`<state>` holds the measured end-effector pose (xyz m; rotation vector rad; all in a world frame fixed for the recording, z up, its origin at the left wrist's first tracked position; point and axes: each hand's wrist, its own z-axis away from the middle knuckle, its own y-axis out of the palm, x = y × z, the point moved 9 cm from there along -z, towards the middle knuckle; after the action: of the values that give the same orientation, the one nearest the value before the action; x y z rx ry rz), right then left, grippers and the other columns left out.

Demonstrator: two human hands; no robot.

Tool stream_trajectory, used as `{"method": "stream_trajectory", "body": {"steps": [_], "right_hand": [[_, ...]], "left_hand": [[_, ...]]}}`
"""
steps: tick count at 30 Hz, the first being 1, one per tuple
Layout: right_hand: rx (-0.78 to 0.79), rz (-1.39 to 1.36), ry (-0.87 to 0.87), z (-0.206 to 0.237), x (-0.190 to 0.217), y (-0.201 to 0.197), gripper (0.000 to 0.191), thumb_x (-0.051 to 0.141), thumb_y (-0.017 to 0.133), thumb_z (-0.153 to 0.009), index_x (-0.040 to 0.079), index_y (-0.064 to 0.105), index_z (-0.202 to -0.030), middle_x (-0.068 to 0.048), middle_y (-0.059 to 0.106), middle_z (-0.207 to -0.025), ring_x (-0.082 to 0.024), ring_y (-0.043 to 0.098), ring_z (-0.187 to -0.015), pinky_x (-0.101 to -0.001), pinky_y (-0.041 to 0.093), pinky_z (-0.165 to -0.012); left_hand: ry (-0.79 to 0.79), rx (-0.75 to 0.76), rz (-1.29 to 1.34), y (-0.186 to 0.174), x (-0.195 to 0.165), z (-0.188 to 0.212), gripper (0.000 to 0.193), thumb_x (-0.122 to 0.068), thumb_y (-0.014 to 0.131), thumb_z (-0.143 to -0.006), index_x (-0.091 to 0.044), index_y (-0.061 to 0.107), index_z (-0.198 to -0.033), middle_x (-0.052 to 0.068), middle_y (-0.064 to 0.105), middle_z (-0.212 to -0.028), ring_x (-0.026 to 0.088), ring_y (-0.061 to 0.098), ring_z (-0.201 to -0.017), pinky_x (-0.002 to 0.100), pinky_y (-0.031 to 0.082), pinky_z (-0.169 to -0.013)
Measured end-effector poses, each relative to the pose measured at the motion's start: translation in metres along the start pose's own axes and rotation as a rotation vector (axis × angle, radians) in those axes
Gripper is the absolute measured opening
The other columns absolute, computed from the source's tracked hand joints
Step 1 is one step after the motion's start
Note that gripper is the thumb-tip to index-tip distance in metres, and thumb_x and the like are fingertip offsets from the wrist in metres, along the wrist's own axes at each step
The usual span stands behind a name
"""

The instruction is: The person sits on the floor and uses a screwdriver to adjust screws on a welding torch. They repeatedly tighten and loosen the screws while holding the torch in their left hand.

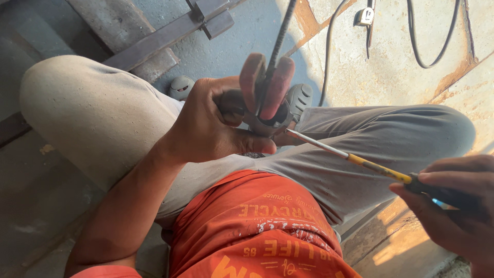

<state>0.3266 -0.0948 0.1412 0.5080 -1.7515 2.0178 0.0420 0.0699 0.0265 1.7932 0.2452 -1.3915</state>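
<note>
My left hand (213, 121) grips a clamp-like metal tool (267, 98) with two worn red handles, held up above my knees; a dark ribbed cable (282, 31) runs away from its top. My right hand (453, 206), at the right edge, holds a long screwdriver (350, 156) by its dark handle. The thin metal shaft with a yellow band slants up and left, and its tip reaches into the metal head of the tool, just below the red handles. I sit with both knees bent, in grey trousers and an orange printed shirt.
Rusty steel bars and plates (154, 38) lie on the concrete floor at the top left. Black cables (429, 56) loop across the stained floor at the top right, next to a small white clip-like object (364, 16). My grey sandals (181, 87) rest between my knees.
</note>
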Motion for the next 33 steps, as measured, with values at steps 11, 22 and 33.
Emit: {"method": "stream_trajectory", "body": {"steps": [11, 22, 33], "right_hand": [[0.079, -0.002, 0.550, 0.000, -0.067, 0.006, 0.027, -0.005, 0.081, -0.083, -0.004, 0.071, -0.108, -0.019, 0.066, -0.098, -0.024, 0.070, -0.083, -0.0328, 0.057, -0.070], [0.093, 0.019, 0.372, -0.019, -0.020, 0.006, 0.026, -0.006, 0.080, -0.080, -0.001, 0.070, -0.104, -0.022, 0.063, -0.093, -0.024, 0.062, -0.076, -0.0361, 0.051, -0.066], [-0.005, 0.130, -0.174, -0.005, 0.009, 0.007, 0.037, 0.006, 0.084, -0.077, -0.001, 0.061, -0.105, -0.020, 0.066, -0.096, -0.021, 0.070, -0.085, -0.0287, 0.058, -0.069]], "left_hand": [[0.017, 0.020, -0.043, 0.001, 0.005, -0.003, 0.045, -0.002, 0.093, -0.079, 0.002, 0.065, -0.114, 0.004, 0.075, -0.103, 0.007, 0.068, -0.098, 0.027, 0.060, -0.089], [-0.088, 0.008, 0.076, 0.001, 0.019, -0.001, 0.046, 0.002, 0.091, -0.078, 0.003, 0.065, -0.116, 0.006, 0.075, -0.107, 0.008, 0.070, -0.101, 0.029, 0.062, -0.093], [-0.058, 0.010, 0.015, 0.000, 0.014, -0.001, 0.045, -0.002, 0.092, -0.078, 0.003, 0.065, -0.114, 0.007, 0.076, -0.107, 0.009, 0.072, -0.102, 0.028, 0.063, -0.092]]}}
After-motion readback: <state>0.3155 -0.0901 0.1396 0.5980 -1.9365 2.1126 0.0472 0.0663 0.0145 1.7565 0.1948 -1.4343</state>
